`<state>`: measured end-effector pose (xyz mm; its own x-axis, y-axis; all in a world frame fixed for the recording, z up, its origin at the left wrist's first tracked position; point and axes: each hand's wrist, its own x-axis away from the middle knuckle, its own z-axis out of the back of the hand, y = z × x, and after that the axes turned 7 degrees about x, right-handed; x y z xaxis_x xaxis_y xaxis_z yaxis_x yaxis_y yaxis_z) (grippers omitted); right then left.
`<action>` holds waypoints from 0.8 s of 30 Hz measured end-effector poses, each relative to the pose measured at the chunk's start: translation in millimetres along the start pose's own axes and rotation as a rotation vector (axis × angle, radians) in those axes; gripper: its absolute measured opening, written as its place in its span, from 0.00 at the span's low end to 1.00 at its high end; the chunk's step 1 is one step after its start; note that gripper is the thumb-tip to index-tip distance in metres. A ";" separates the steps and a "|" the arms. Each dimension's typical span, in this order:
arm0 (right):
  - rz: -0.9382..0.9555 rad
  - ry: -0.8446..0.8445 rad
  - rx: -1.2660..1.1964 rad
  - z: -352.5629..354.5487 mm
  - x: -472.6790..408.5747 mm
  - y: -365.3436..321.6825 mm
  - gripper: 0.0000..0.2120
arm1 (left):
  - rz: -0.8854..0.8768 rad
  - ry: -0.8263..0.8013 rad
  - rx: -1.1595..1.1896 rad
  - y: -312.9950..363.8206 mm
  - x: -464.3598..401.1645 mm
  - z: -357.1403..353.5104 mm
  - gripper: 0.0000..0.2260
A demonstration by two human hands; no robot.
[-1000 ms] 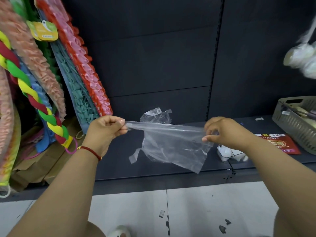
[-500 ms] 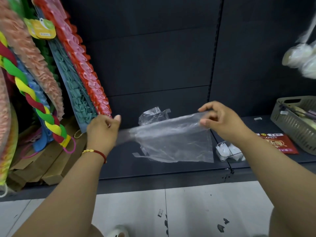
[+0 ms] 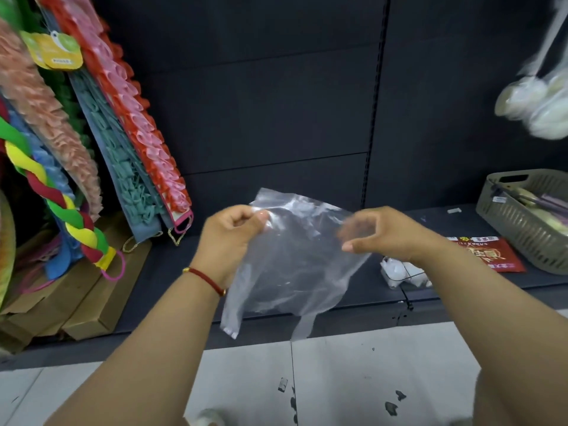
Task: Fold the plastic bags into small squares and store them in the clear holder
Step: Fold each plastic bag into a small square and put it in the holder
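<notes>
The plastic bag (image 3: 295, 256) is thin, clear film, glossy where it creases. The shelf (image 3: 172, 265) looks like matt dark metal. The basket (image 3: 522, 222) is dull grey-green plastic lattice. The red packet (image 3: 488, 253) is shiny (foil or plastic, hard to tell). Cardboard boxes (image 3: 92, 302) look rough, brown and matt.

No legible text on red packet (image 3: 488, 253)
</notes>
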<state>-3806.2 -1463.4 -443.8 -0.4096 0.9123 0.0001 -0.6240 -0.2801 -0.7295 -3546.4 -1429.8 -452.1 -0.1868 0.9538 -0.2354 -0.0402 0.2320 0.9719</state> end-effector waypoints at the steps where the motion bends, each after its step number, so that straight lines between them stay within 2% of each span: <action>1: -0.020 0.069 -0.100 1.5 -2.3 5.7 0.05 | 0.059 0.027 0.059 1.0 -1.3 4.2 0.08; 4: -0.030 0.182 -0.393 3.1 -5.4 11.8 0.04 | 0.240 0.044 0.141 -3.3 -2.2 9.1 0.07; 5: -0.017 0.181 -0.414 2.0 -5.6 10.3 0.05 | 0.279 0.068 0.110 -4.2 -3.3 8.8 0.04; 6: 0.003 0.164 -0.403 0.2 -5.0 7.7 0.06 | 0.281 0.108 0.020 -4.7 -3.9 7.6 0.06; 7: 0.029 0.139 -0.367 -2.6 -3.9 3.3 0.06 | 0.223 0.146 -0.137 -3.2 -2.2 5.5 0.15; 8: 0.056 0.108 -0.315 -6.2 -3.3 -1.1 0.06 | 0.092 0.148 -0.316 -0.8 -1.3 3.9 0.24; 10: 0.089 0.036 -0.215 -15.2 -1.5 -10.6 0.04 | -0.201 -0.004 -0.509 10.6 3.9 -6.2 0.34; 12: 0.126 -0.009 -0.157 -25.0 0.1 -19.1 0.04 | -0.259 -0.242 -0.530 14.2 10.3 -17.8 0.30; 14: 0.160 0.009 -0.155 -32.7 -0.2 -22.3 0.04 | -0.208 -0.334 -0.554 10.8 14.4 -26.0 0.10; 15: 0.163 0.021 -0.171 -33.8 -0.1 -21.4 0.04 | -0.194 -0.306 -0.534 8.2 13.1 -26.0 0.03; 17: 0.117 -0.014 -0.191 -33.1 -0.3 -13.5 0.04 | -0.178 -0.208 -0.470 6.8 9.2 -21.4 0.10; 21: -0.021 -0.113 -0.036 -25.4 -3.2 13.7 0.01 | -0.198 -0.001 -0.372 16.3 -1.7 2.8 0.13; 24: -0.069 -0.123 -0.097 -8.8 -3.4 27.6 0.04 | -0.186 0.137 -0.378 16.5 -6.2 26.2 0.13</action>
<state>-3816.2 -1471.6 -469.9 -0.4498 0.8834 0.1315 -0.5887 -0.1824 -0.7875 -3520.1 -1426.9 -434.7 -0.2698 0.8625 -0.4282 -0.4366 0.2868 0.8527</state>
